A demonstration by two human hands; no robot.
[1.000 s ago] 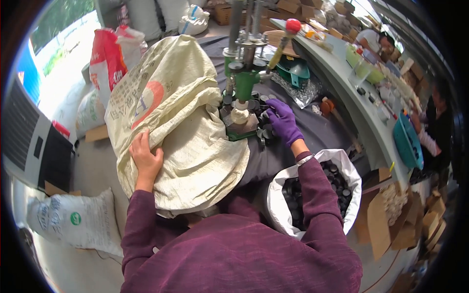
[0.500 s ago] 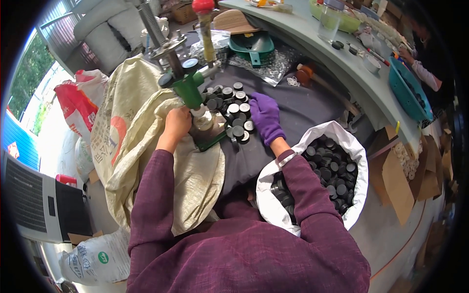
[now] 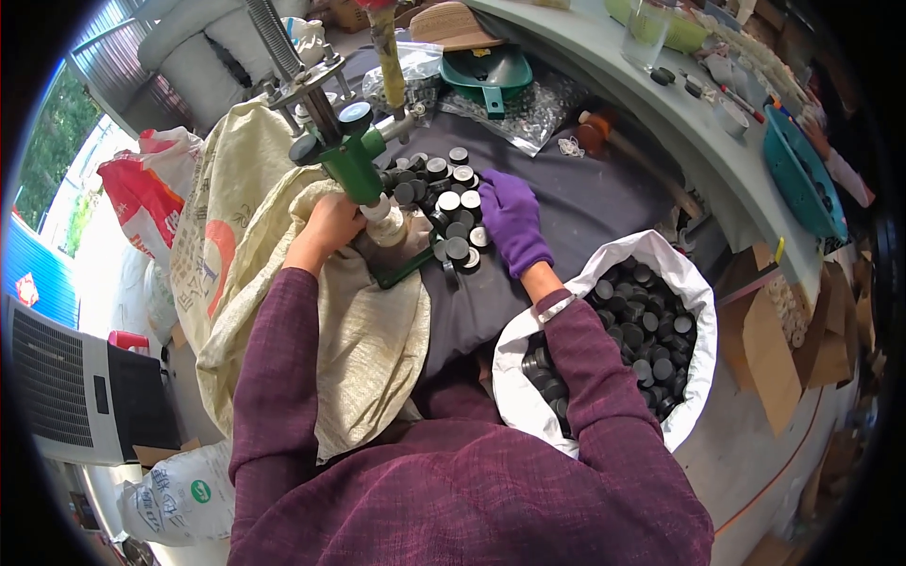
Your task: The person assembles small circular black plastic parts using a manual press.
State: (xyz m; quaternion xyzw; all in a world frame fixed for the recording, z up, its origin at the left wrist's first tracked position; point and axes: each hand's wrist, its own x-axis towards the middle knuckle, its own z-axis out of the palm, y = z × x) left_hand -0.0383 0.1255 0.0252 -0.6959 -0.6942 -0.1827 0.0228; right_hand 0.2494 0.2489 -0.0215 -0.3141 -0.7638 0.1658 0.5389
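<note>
A person in a maroon top works at a counter (image 3: 590, 212) covered in dark cloth. On it stands a green hand press (image 3: 354, 177), its long axis slanting in this view from upper left down to lower right, its pale round head pointing down; the yellow-wrapped lever (image 3: 388, 66) rises nearly straight up. Right of the press's foot lies a heap of small round caps (image 3: 458, 229), black, grey and white. Most lie flat or tilted; one at the near end stands on edge.

The bare left hand (image 3: 332, 224) curls close beside the press head, left of the heap, at the folds of a cream woven sack (image 3: 373, 330) that stretches lengthwise toward the person. Whether it grips anything is hidden. The purple-gloved right hand (image 3: 511, 222) borders the heap's right side, fingers bent; what they hold cannot be told.
</note>
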